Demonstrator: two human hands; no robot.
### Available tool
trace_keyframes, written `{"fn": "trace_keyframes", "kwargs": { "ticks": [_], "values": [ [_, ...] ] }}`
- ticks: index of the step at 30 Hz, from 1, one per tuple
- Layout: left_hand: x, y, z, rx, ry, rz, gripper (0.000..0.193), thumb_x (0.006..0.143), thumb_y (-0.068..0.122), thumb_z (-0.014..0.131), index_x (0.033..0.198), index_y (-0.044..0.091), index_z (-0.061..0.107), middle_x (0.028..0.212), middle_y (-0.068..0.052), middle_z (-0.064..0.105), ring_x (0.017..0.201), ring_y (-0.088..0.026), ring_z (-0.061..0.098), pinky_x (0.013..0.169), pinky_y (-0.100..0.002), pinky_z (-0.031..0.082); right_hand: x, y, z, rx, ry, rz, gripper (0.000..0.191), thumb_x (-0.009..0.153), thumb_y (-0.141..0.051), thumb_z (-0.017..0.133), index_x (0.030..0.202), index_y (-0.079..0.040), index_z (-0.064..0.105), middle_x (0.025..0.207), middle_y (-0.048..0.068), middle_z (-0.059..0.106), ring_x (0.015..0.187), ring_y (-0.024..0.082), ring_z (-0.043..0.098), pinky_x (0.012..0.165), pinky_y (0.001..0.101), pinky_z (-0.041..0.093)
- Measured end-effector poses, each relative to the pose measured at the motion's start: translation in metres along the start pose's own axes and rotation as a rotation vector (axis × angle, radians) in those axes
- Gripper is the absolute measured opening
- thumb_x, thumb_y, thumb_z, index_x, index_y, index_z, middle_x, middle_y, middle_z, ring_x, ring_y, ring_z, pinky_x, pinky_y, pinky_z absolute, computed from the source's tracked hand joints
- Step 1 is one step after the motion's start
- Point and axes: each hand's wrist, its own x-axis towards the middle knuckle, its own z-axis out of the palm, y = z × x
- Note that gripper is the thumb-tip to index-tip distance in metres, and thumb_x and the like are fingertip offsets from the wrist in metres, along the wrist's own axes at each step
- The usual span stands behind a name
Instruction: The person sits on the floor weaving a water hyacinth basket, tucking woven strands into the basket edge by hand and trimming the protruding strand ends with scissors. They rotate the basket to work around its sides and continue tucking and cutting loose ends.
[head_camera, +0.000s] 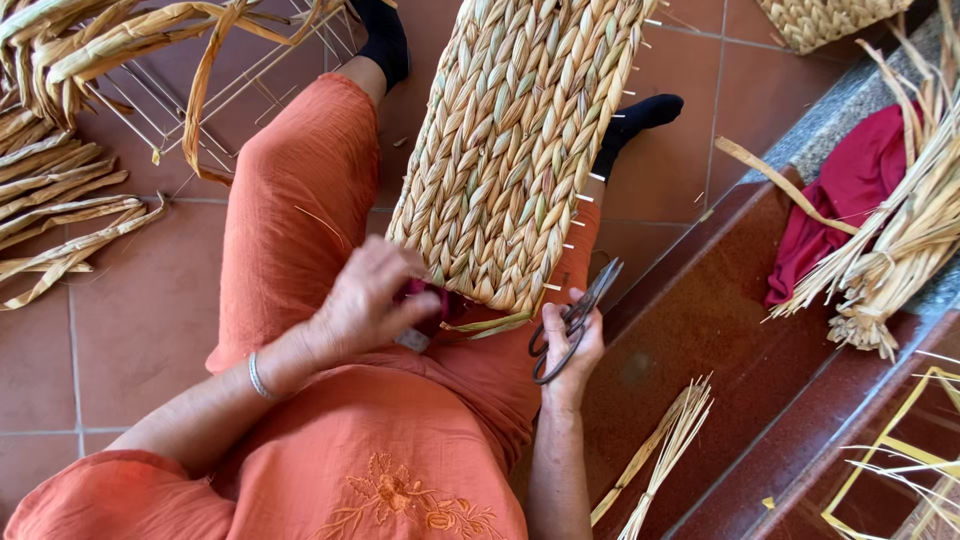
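On lap: left hand (365, 300) at woven mat (520, 140), right hand (572, 345) perhaps gripping scissors (572, 318).

left hand (365, 300) blurred; its fingers hide a small red thing (420, 292).

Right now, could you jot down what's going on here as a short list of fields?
setting: a seated person in orange trousers on a tiled floor
left hand: left hand pinches a small dark red thing at the lower edge of the woven panel
right hand: right hand holds dark scissors
nearby: bundle of straw, red cloth, loose stalks
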Motion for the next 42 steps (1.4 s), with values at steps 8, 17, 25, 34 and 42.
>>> {"fn": "trace_keyframes", "kwargs": {
  "ticks": [8, 17, 25, 34, 42],
  "values": [
    [0.084, -0.042, -0.018, -0.293, 0.102, -0.434, 0.068, 0.1, 0.037, 0.069, 0.149, 0.0, 0.04, 0.145, -0.023, 0.051, 0.132, -0.033, 0.053, 0.107, -0.046, 0.047, 0.011, -0.027, 0.009, 0.039, 0.09, -0.059, 0.034, 0.098, -0.015, 0.069, 0.128, 0.0, 0.059, 0.095, 0.008, 0.073, 0.064, 0.006, 0.056, 0.057, 0.0202, 0.045],
    [0.235, -0.044, -0.038, -0.579, 0.162, -0.589, 0.081, 0.093, 0.051, 0.068, 0.149, 0.002, 0.037, 0.151, -0.023, 0.049, 0.132, -0.032, 0.053, 0.104, -0.041, 0.048, 0.171, -0.108, 0.042, -0.083, 0.013, -0.281, 0.04, 0.099, -0.019, 0.071, 0.132, -0.001, 0.058, 0.11, 0.008, 0.073, 0.096, 0.009, 0.067, 0.079, 0.0237, 0.056],
    [0.326, -0.053, -0.027, -0.427, 0.052, -0.772, 0.091, 0.088, 0.06, 0.071, 0.147, -0.002, 0.042, 0.133, -0.026, 0.06, 0.121, -0.03, 0.062, 0.101, -0.04, 0.05, 0.273, -0.148, 0.099, -0.149, -0.216, -0.225, 0.043, 0.093, -0.021, 0.076, 0.128, 0.0, 0.063, 0.104, 0.005, 0.071, 0.094, 0.011, 0.067, 0.085, 0.0254, 0.056],
    [0.313, -0.04, -0.016, -0.393, 0.07, -0.699, 0.077, 0.086, 0.055, 0.073, 0.133, -0.003, 0.056, 0.112, -0.018, 0.072, 0.097, -0.022, 0.071, 0.084, -0.035, 0.058, 0.244, -0.142, 0.088, 0.123, -0.16, -0.211, 0.047, 0.087, -0.001, 0.075, 0.132, 0.003, 0.06, 0.1, 0.006, 0.07, 0.083, 0.009, 0.066, 0.073, 0.024, 0.057],
    [0.263, 0.025, -0.05, -0.707, 0.276, -0.24, 0.065, 0.097, 0.032, 0.076, 0.145, -0.003, 0.048, 0.126, -0.013, 0.069, 0.108, -0.015, 0.066, 0.095, -0.031, 0.056, 0.147, -0.18, 0.046, -0.097, 0.029, -0.662, 0.044, 0.092, 0.004, 0.074, 0.134, 0.0, 0.058, 0.111, 0.008, 0.075, 0.099, 0.013, 0.071, 0.088, 0.0258, 0.059]
  ]
}}
